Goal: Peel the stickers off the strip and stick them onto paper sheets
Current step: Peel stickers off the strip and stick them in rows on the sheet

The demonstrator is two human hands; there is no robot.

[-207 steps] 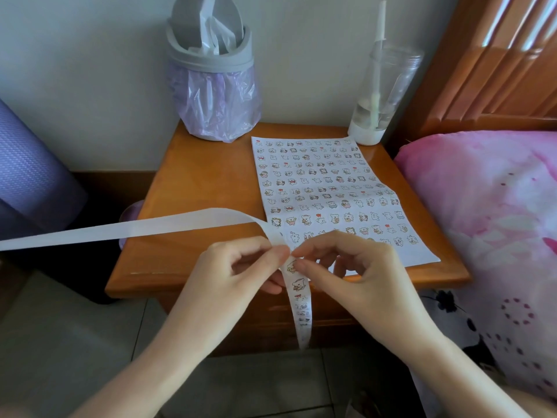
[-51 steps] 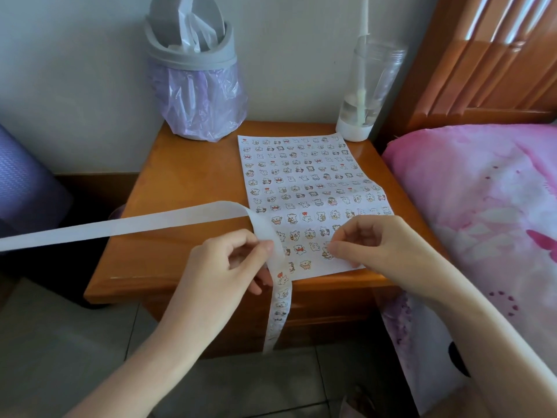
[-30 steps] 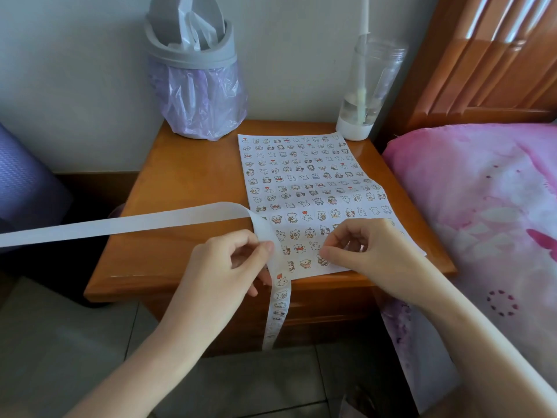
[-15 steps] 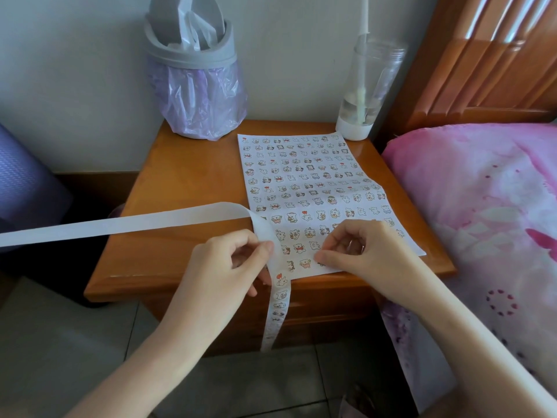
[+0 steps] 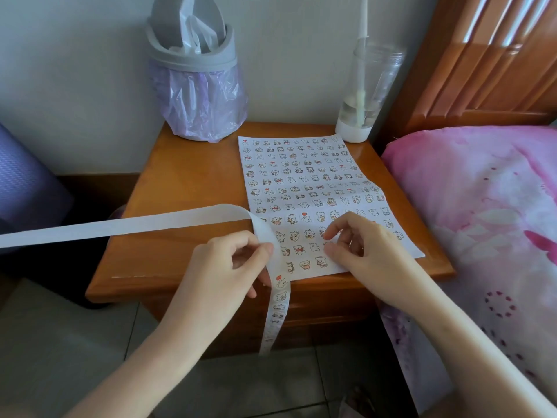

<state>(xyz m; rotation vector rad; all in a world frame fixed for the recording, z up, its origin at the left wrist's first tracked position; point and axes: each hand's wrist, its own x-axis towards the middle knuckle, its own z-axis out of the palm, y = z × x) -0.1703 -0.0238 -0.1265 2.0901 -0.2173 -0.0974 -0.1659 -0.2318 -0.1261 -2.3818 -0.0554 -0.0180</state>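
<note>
A white paper sheet [image 5: 301, 176] covered with rows of small cartoon stickers lies on the wooden nightstand [image 5: 187, 182]. My left hand [image 5: 223, 270] pinches the sticker strip [image 5: 278, 309] at the table's front edge. The strip's sticker-bearing end hangs down past the drawer, and its bare backing [image 5: 150, 226] runs off to the left. My right hand [image 5: 367, 248] rests on the sheet's lower rows. Its thumb tip touches the paper and its index tip is just above, with a small sticker [image 5: 328, 244] lying flat between them.
A grey bin [image 5: 196, 86] with a purple liner stands at the nightstand's back left. A clear cup with a straw [image 5: 364, 95] stands at the back right. A pink bedspread [image 5: 488, 206] borders the right side, and a purple roll [image 5: 24, 182] sits at the far left.
My right hand left the strip and carried a sticker onto the sheet's lower rows. It pressed there, and now thumb and index have parted. My left hand kept its pinch on the strip.
</note>
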